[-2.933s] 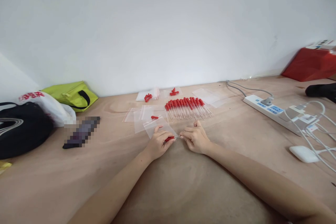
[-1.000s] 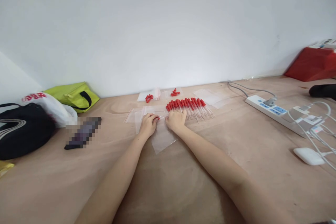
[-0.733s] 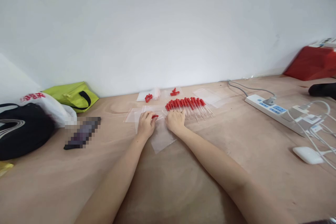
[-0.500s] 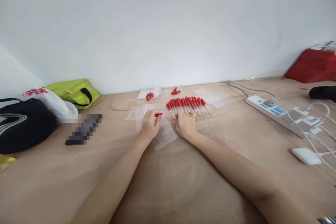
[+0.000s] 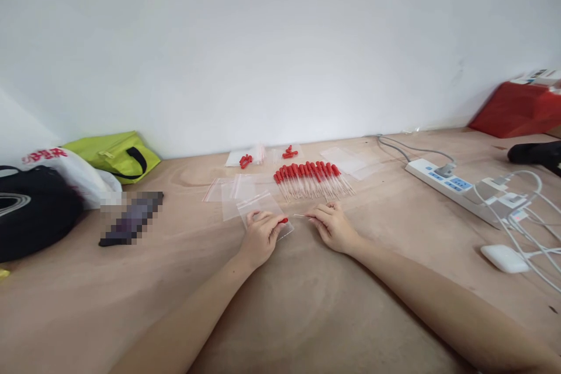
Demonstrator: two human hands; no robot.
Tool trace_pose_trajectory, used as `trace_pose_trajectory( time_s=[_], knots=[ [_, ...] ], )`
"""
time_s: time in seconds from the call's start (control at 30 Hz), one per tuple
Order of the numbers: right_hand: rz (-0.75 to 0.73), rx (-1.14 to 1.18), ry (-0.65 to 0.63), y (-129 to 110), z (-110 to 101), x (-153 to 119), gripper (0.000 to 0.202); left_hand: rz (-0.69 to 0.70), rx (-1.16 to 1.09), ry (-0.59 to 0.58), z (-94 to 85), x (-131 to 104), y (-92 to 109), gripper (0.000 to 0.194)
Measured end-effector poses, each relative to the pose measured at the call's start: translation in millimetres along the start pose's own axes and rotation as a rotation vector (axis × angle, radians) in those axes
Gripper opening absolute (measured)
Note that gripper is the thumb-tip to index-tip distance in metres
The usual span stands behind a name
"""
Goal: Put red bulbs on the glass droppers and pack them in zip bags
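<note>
One red bulb [image 5: 284, 220] I pinch in my left hand [image 5: 262, 236]; one thin tube [image 5: 300, 215] I pinch in my right hand [image 5: 336, 229], near the bulb; droppers [image 5: 313, 170] lie beyond.

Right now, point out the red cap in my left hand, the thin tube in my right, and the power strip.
Red cap [image 5: 284, 220]: head view, its exposed end.
Thin tube [image 5: 300, 215]: head view, its bare length.
Power strip [image 5: 458, 184]: head view, its socket face.

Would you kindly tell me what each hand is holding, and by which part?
The left hand pinches a red cap, one end protruding toward the right hand, which holds a tube by the end farther from the cap.
</note>
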State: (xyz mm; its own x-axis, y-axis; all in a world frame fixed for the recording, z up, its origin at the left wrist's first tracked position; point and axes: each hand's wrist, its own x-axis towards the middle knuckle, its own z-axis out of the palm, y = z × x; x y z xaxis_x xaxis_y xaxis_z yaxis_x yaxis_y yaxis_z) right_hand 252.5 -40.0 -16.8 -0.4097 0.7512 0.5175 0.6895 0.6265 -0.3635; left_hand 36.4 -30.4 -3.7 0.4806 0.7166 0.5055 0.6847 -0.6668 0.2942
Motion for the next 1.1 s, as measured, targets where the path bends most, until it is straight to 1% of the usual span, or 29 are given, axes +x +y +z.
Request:
trace_pose_trajectory(
  time_s=[0.2, 0.4, 0.63, 0.8, 0.97, 1.1],
  knots=[
    [-0.04, -0.01, -0.04, -5.8, 1.1, 2.5, 0.024, 0.038, -0.011, -0.007, 0.7, -0.9, -0.6, 0.021],
    [-0.052, -0.018, -0.017, -5.5, 1.2, 2.5, 0.025, 0.046, -0.029, -0.013, 2.0, -0.4, -2.9, 0.02],
    [-0.047, -0.073, 0.029, -8.0, 1.3, 2.6, 0.025, 0.029, -0.037, -0.026, 0.4, -0.2, -0.8, 0.022],
    [-0.073, -0.097, 0.014, -9.0, 2.3, 2.2, 0.025, 0.037, -0.034, -0.014, 0.1, 0.6, -0.6, 0.021],
    [-0.081, -0.072, -0.002, -3.1, 5.3, 3.6, 0.027, 0.087, -0.022, 0.006, 0.1, 0.9, -1.1, 0.021],
    [-0.101, -0.059, -0.038, -0.7, 2.9, 7.9, 0.025, 0.134, -0.022, -0.023, 0.9, -0.1, -1.3, 0.023]
  ],
)
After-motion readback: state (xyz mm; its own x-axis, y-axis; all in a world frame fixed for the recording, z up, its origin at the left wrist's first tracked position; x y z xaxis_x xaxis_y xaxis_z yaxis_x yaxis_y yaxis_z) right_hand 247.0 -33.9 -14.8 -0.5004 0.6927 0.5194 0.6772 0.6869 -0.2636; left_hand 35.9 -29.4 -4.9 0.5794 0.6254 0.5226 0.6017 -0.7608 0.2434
